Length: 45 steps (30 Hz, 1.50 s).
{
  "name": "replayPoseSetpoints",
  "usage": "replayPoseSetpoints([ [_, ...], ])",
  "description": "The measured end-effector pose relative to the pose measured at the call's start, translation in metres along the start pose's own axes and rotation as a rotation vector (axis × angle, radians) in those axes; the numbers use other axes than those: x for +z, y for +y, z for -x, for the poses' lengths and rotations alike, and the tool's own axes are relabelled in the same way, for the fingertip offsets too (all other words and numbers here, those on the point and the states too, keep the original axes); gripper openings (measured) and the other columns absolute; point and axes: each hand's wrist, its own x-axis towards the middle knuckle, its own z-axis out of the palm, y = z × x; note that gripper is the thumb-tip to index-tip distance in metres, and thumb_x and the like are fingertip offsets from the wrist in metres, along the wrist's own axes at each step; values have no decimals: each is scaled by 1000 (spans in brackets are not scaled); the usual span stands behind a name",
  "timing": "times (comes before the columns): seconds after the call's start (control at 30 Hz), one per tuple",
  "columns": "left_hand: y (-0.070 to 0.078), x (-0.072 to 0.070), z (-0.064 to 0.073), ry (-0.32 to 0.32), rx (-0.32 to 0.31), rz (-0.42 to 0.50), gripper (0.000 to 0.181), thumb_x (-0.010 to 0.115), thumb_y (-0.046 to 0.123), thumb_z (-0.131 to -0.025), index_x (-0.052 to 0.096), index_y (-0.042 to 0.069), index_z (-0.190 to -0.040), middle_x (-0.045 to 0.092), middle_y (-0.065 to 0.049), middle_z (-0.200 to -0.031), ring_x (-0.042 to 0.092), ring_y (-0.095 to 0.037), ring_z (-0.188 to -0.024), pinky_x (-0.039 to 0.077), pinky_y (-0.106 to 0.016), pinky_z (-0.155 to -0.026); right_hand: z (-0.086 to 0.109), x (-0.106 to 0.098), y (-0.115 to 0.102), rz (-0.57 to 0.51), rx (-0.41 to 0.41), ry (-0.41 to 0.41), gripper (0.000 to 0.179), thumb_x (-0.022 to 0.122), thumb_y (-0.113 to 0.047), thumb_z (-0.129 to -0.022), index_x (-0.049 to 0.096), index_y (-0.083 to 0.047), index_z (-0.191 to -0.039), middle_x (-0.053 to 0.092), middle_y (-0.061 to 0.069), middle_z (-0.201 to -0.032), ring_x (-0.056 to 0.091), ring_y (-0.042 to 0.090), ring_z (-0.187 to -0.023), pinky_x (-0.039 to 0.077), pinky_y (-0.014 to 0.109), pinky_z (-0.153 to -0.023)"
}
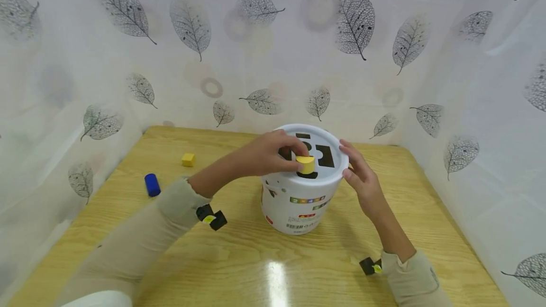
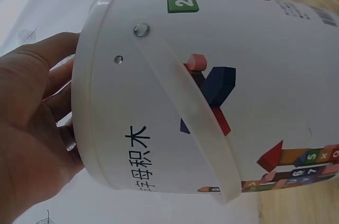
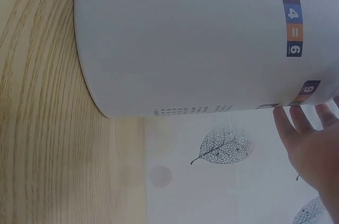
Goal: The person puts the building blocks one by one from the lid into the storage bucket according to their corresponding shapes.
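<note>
A white toy-block bucket stands upright on the table, its white lid pierced by several dark shaped holes. Between thumb and fingers, my left hand pinches a yellow block with a rounded side, over the lid's near part. Whether the block touches the lid I cannot tell. On the bucket's right side my right hand rests its fingertips and thumb against the lid's rim. The right wrist view shows those fingers fairly straight along the bucket. In the left wrist view the block is hidden behind the bucket.
At the left of the table lie a blue cylinder and a small yellow block. A bit of something yellow shows beside the right fingers. A white handle hangs on the bucket's side. Leaf-patterned curtains surround the table.
</note>
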Motion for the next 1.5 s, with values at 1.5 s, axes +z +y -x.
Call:
replayPoseSetpoints([
  [1.5,-5,-5,15,78,-25,-1,17,71,24,-93,74,19,-109,67,5,-104,47,-19,-103,48,-39,-86,0,1,-1,-55,-54,-22,50,45,-6,-104,39,-6,-154,26,5,-166,34,14,-145,42,19,-106],
])
